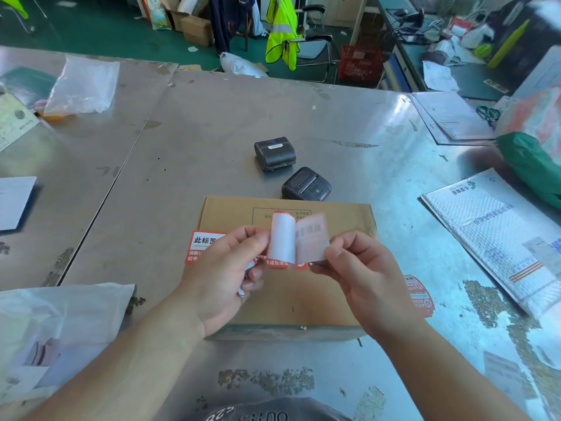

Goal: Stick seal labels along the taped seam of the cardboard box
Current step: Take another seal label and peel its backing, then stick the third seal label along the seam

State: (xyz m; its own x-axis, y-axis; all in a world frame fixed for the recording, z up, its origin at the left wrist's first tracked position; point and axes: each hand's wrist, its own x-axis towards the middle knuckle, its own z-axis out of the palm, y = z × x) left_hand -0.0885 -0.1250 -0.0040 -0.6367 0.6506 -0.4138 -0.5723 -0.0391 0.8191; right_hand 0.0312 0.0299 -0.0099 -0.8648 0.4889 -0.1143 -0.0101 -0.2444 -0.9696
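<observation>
Steel-grey table (pixel 212 132) fills most of your view, scuffed and patchy, with a green floor and a hi-vis vest (pixel 282 31) on a chair beyond its far edge. Your cardboard box (pixel 303 293) lies flat at centre, low in the frame, directly under your hands. A white padded mailer (pixel 491 232) lies at the right edge, and a clear plastic bag (pixel 82 83) sits at the upper left.

Your left hand (pixel 221 268) is just left of centre, thumb and forefinger pinching a white backing strip (pixel 282 238) that curls upright; its lower fingers are curled round more of that strip. Your right hand (pixel 364 268), just right of centre, pinches the edge of a pale, blurred seal label (pixel 312 238) between thumb and forefinger, the label still joined to the strip. Both are held above the box top.

Two black portable printers (pixel 275 153) (pixel 306 184) stand behind the box, the nearer one touching its far edge. A red-and-white stuck label (pixel 203 243) overhangs the box's left edge, and red labels (pixel 419 296) show at its right side.
</observation>
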